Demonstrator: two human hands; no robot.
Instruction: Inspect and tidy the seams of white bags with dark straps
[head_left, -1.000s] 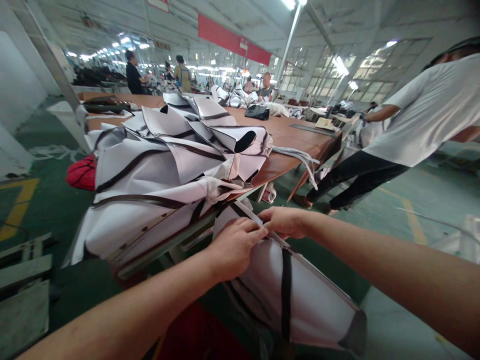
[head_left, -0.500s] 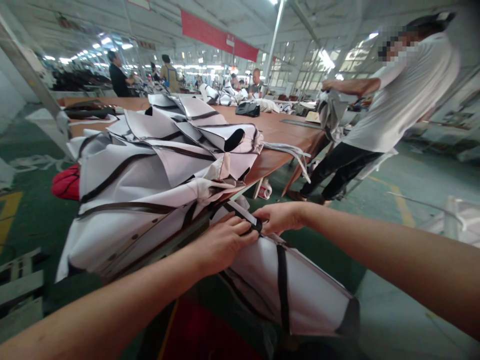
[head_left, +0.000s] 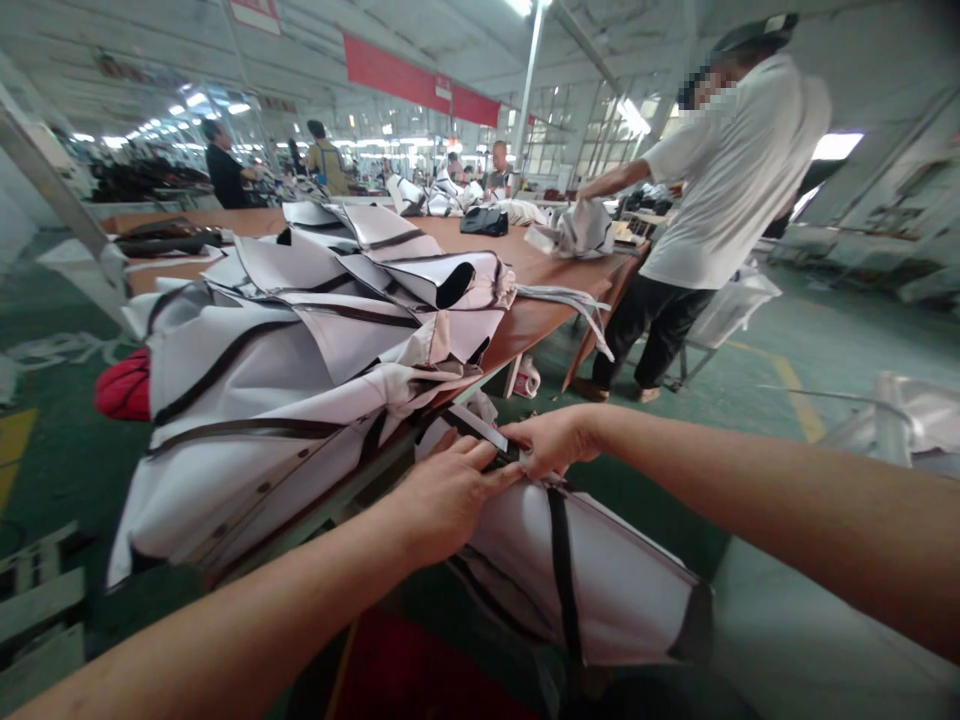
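Note:
A white sewn piece with black strips, which looks like part of a bag, hangs in front of me off the table's near edge. My right hand pinches its upper edge beside a small dark part; the fingertips are partly hidden. Across the same edge, my left hand grips the cloth with bent fingers, close to the right fingertips. A flat white strip runs up from between the hands. To their left, a heap of similar white pieces with black trim covers the table corner.
The brown-topped table stretches away, with white cords and a black pouch on it. At its right edge stands a co-worker handling pale cloth. A red bundle sits left of the heap.
The co-worker at right has brought the pale cloth from the table's edge onto its top and stands more upright. My hands have shifted slightly on the white piece. The view has turned a little right.

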